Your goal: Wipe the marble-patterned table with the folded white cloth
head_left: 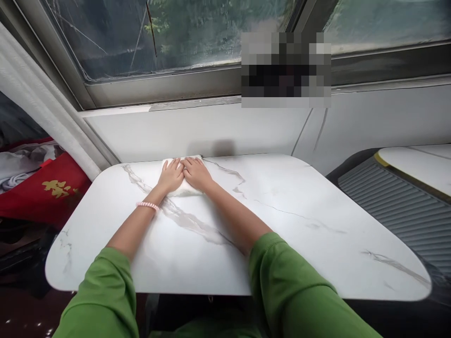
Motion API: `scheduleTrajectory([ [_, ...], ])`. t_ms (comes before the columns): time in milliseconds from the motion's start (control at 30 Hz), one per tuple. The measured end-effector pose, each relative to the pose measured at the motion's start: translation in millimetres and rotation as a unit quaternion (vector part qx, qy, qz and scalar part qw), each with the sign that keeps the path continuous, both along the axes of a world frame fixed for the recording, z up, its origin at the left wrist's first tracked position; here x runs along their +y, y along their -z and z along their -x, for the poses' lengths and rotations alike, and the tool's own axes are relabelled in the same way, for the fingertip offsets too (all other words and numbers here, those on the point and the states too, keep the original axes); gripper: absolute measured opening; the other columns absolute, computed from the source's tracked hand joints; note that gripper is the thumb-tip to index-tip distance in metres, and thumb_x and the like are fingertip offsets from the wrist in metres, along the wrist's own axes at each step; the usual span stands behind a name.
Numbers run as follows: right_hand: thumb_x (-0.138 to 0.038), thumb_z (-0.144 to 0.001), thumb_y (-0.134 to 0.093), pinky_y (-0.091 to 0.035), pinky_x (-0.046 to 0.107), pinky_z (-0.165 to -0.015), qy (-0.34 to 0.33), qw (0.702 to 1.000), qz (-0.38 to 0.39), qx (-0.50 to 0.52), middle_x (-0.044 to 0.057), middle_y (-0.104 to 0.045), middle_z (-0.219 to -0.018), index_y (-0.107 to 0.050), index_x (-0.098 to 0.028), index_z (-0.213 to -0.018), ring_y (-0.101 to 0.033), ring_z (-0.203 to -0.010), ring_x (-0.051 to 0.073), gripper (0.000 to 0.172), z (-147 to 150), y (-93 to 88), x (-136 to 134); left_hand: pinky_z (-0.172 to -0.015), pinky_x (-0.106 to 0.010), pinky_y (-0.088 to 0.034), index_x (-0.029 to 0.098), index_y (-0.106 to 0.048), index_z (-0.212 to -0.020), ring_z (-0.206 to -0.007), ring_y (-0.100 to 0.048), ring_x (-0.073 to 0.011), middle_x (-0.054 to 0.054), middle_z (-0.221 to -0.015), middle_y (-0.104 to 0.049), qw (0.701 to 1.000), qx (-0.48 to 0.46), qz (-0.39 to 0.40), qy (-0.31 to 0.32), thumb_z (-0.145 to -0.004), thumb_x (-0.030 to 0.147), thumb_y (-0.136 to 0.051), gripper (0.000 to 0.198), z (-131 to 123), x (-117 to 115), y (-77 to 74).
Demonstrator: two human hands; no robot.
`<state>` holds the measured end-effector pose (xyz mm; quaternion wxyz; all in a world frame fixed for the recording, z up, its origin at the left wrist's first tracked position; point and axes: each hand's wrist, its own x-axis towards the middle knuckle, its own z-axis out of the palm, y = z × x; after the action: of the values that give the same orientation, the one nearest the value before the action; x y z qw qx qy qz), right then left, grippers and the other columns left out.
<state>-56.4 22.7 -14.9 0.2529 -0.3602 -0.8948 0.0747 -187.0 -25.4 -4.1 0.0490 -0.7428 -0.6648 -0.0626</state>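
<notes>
A folded white cloth [188,189] lies on the white marble-patterned table [282,244], close to its far edge by the wall. My left hand [171,176] rests flat on the cloth's left part, its fingers stretched forward; a pink coiled band is round the wrist. Beside it, my right hand [196,172] presses flat on the cloth, palm down, its fingers touching or nearly touching the left ones. Neither hand is gripped round the cloth.
Behind the table stand a white wall [158,134] and a window frame [169,87]. At the left are a pale curtain [45,89] and a red bag [42,192] holding white things. A grey ribbed surface [394,206] and another white tabletop [423,162] are at the right.
</notes>
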Motion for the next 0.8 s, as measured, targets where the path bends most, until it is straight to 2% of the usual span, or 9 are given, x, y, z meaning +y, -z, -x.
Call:
scheduleTrajectory([
  [133,-0.017,-0.091,-0.035,-0.027,0.046,-0.115,0.02,1.0,-0.002,0.004,0.015,-0.057,-0.136,-0.056,-0.014,-0.127,-0.047,-0.13,0.027,0.042,-12,2.3,-60,-0.121,-0.05,-0.015,0.013,-0.042,-0.145,-0.147,-0.028,-0.0248,-0.015,-0.157,-0.033,0.999,0.007,0.007,0.036,-0.097,0.019,-0.03,0.049,-5,-55,-0.8],
  [200,-0.019,-0.091,-0.036,-0.026,0.049,-0.116,0.032,0.999,-0.002,0.005,0.017,-0.055,-0.139,-0.054,-0.014,-0.131,-0.044,-0.133,0.028,0.044,-21,4.0,-98,-0.122,-0.049,-0.015,0.013,-0.044,-0.144,-0.147,-0.029,-0.0245,-0.015,-0.157,-0.034,0.997,0.009,0.01,0.07,-0.097,0.019,-0.03,0.049,-9,-92,-0.7],
  [267,-0.019,-0.091,-0.037,-0.025,0.05,-0.117,0.014,1.0,0.002,-0.006,0.017,-0.053,-0.141,-0.054,-0.012,-0.132,-0.042,-0.135,0.029,0.046,-30,4.7,-136,-0.122,-0.051,-0.014,0.011,-0.046,-0.142,-0.147,-0.028,-0.0262,-0.016,-0.156,-0.035,0.996,0.009,0.003,0.088,-0.097,0.021,-0.031,0.048,-15,-133,0.4],
  [367,-0.02,-0.089,-0.039,-0.024,0.051,-0.118,-0.044,0.999,0.003,-0.028,0.017,-0.052,-0.142,-0.054,-0.012,-0.133,-0.042,-0.136,0.029,0.046,-38,2.4,-178,-0.122,-0.054,-0.015,0.01,-0.048,-0.141,-0.148,-0.026,-0.0296,-0.018,-0.156,-0.035,0.998,0.001,-0.016,0.059,-0.097,0.021,-0.03,0.049,-23,-189,2.6],
  [467,-0.02,-0.089,-0.04,-0.024,0.05,-0.119,-0.082,0.996,0.005,-0.038,0.017,-0.052,-0.142,-0.055,-0.012,-0.132,-0.041,-0.136,0.03,0.046,-33,-2.0,-198,-0.122,-0.055,-0.015,0.012,-0.046,-0.143,-0.148,-0.025,-0.0281,-0.018,-0.156,-0.036,0.999,-0.016,-0.012,0.025,-0.095,0.02,-0.032,0.05,-23,-220,1.5],
  [533,-0.02,-0.089,-0.039,-0.023,0.049,-0.119,-0.088,0.995,0.011,-0.036,0.018,-0.052,-0.142,-0.055,-0.011,-0.131,-0.042,-0.135,0.03,0.046,-22,-3.7,-199,-0.122,-0.054,-0.016,0.014,-0.045,-0.144,-0.148,-0.026,-0.0266,-0.016,-0.156,-0.036,1.0,-0.025,0.006,0.006,-0.094,0.019,-0.033,0.051,-16,-223,-2.1],
  [633,-0.018,-0.089,-0.037,-0.023,0.047,-0.119,-0.09,0.996,0.017,-0.021,0.017,-0.053,-0.14,-0.054,-0.011,-0.132,-0.043,-0.133,0.029,0.047,3,-3.5,-187,-0.122,-0.052,-0.017,0.018,-0.044,-0.144,-0.148,-0.027,-0.0247,-0.012,-0.157,-0.036,0.998,-0.027,0.039,-0.036,-0.093,0.018,-0.035,0.052,1,-209,-10.5],
  [800,-0.018,-0.09,-0.035,-0.025,0.046,-0.116,-0.079,0.996,0.029,-0.005,0.016,-0.057,-0.134,-0.054,-0.011,-0.13,-0.046,-0.127,0.028,0.045,55,-1.9,-134,-0.122,-0.053,-0.015,0.017,-0.041,-0.145,-0.148,-0.026,-0.0255,-0.011,-0.158,-0.035,0.994,-0.016,0.061,-0.088,-0.094,0.018,-0.032,0.052,39,-152,-19.4],
])
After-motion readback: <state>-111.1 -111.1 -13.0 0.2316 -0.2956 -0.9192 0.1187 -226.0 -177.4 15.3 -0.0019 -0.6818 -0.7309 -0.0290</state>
